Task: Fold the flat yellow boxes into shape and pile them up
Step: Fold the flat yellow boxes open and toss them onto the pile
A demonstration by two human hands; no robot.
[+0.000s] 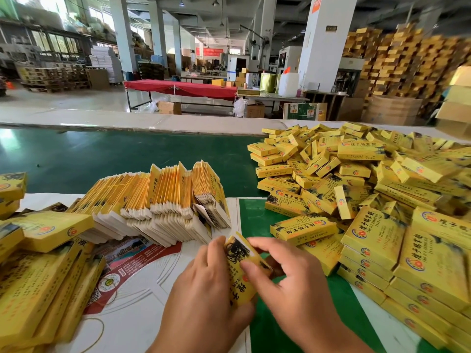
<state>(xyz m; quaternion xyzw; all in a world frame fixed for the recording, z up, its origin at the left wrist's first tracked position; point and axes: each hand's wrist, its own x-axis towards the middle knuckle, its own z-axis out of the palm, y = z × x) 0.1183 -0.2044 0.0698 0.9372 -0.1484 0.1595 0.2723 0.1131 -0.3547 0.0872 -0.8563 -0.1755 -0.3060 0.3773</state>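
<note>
Left hand (204, 284) and right hand (288, 273) both grip one part-folded yellow printed cardboard box (240, 271) above the white table sheet (142, 301). Many formed yellow boxes (356, 189) lie piled right. A thick flat yellow carton stack (158, 200) remains; roughly midway.

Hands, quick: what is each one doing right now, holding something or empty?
Left hand: holds the yellow box, fingers curled round its left side.
Right hand: grips the same box, thumb and fingers at its top end.
</note>
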